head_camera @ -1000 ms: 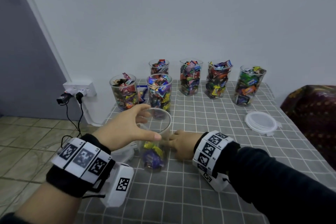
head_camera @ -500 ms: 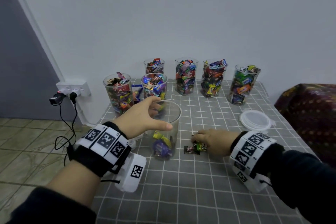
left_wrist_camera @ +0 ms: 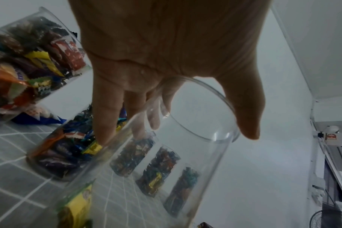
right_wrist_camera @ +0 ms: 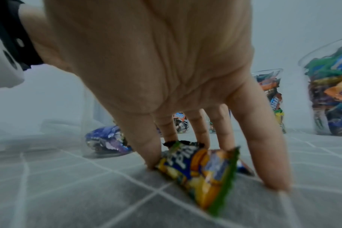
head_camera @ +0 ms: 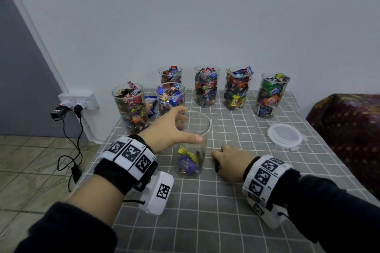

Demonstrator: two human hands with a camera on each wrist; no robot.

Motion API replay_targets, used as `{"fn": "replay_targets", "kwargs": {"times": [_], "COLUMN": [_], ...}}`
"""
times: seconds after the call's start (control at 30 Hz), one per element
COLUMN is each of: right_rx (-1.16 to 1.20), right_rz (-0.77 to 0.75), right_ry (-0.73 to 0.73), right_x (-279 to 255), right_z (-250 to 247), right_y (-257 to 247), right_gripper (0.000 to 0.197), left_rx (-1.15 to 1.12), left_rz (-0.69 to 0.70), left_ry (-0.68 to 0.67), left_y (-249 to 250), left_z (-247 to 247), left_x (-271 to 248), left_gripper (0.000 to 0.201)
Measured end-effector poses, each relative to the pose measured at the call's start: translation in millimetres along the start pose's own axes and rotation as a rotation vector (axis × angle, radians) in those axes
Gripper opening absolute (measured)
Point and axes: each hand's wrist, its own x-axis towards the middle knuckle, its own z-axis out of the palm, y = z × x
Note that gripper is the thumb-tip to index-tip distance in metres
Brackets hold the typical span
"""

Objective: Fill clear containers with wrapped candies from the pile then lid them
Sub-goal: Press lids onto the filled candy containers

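A clear container (head_camera: 190,150) stands on the grey checked cloth with a few wrapped candies (head_camera: 186,162) at its bottom. My left hand (head_camera: 185,129) grips its rim from above, thumb on the near side and fingers on the far side; the left wrist view shows the same grip on the container (left_wrist_camera: 166,154). Just right of the container, my right hand (head_camera: 226,158) lies knuckles-up on the cloth. In the right wrist view its thumb and fingers (right_wrist_camera: 185,154) curl round a yellow and orange wrapped candy (right_wrist_camera: 203,168). A clear lid (head_camera: 284,135) lies further right.
Several clear containers full of candies (head_camera: 206,86) stand along the back and back left of the table (head_camera: 226,222). A wall socket with plugs and cables (head_camera: 78,104) is off the table's left edge. A dark patterned seat (head_camera: 349,129) is at the right.
My right hand has slid left across the cloth to the container's side and now covers the candies that lay beside its fingers. My left hand keeps hold of the rim.
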Motion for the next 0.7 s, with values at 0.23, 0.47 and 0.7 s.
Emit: {"fn": "replay_targets", "kwargs": {"times": [0.23,0.47,0.7], "right_rx": [-0.042,0.012,0.376], "right_rz": [-0.069,-0.08,-0.03], "right_ry": [-0.039,-0.147,0.079], "right_x": [-13.9,-25.9,-26.1], "right_z": [6.1,4.7,-46.2], "right_y": [21.5,42.1,62.4], "right_gripper": [0.043,0.022,0.03], "left_rx": [0.0,-0.02,-0.012], "left_rz": [0.026,0.028,0.027], "left_ry": [0.011,0.006,0.005], "left_y": [1.6,3.2,5.4], "left_z": [10.8,15.5,16.5], "left_x": [8.4,13.5,11.9], "left_gripper": [0.1,0.096,0.096]}}
